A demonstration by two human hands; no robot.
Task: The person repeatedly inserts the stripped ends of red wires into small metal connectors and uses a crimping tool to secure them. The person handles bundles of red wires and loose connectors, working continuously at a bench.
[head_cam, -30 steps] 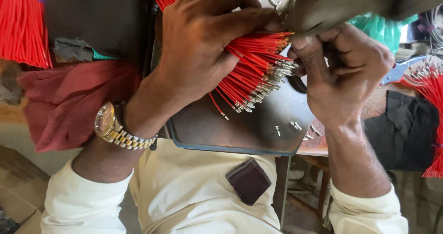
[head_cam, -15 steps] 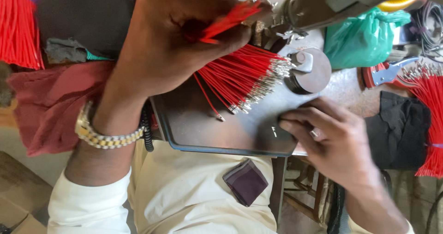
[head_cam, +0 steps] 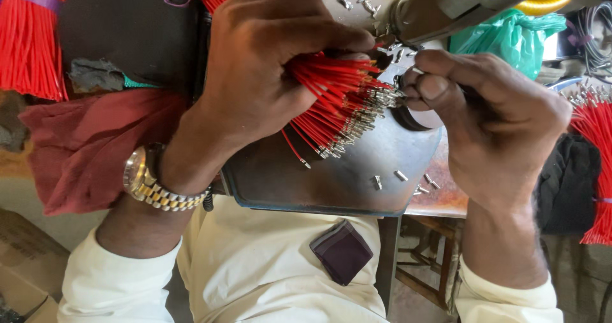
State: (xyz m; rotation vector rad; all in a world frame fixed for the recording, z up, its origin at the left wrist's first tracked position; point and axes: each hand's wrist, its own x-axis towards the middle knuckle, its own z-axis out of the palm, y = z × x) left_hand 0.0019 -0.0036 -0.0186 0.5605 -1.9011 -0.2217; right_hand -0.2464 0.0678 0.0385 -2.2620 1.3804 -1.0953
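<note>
Left hand is gripping the bundle of red wires — fist wrapped around the insulated part, fingers curled over the top. The wires are fanning out of that fist toward the lower right, with the metal terminals at the free ends. So the bundle's long axis is running diagonally, from upper left at the fist down to lower right, and the terminal ends are pointing straight at the other hand.

Right hand is sitting just right of the terminal ends, fingers pinched narrow at the uppermost tips of the fan. Cannot tell whether it is actually pinching one terminal or only touching — the thumb is covering the contact spot. It is the nearer hand to the wire ends; the left one is holding the bulk further back along the axis.

The bundle is hanging over the grey metal plate on the bench, not resting on it as far as I can see. One stray wire is drooping lower than the rest. Loose terminals are lying scattered on the plate below the right hand, well apart from the bundle.

A dark machine arm is reaching in from the upper right, its tip just above the gap between both hands. More red wire bundles are lying at far left and far right — untouched.
</note>
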